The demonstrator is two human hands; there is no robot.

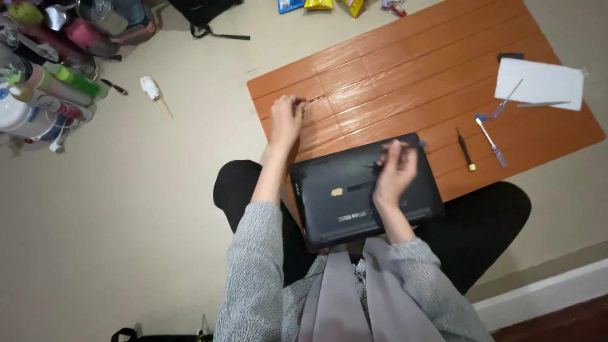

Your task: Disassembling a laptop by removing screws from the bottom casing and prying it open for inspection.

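A black laptop lies bottom side up across my lap and the near edge of a low orange-brown table. My right hand hovers over the laptop's far right part, fingers closed on a thin screwdriver whose bluish end sticks out to the right. My left hand rests on the table's left corner with curled fingers. It sits right beside a short row of tiny dark screws. Whether it pinches one is hidden.
To the right on the table lie a black and yellow screwdriver, two clear blue screwdrivers, a white paper sheet and a thin metal tool. Bottles and containers crowd the floor at upper left. A white skirting runs at lower right.
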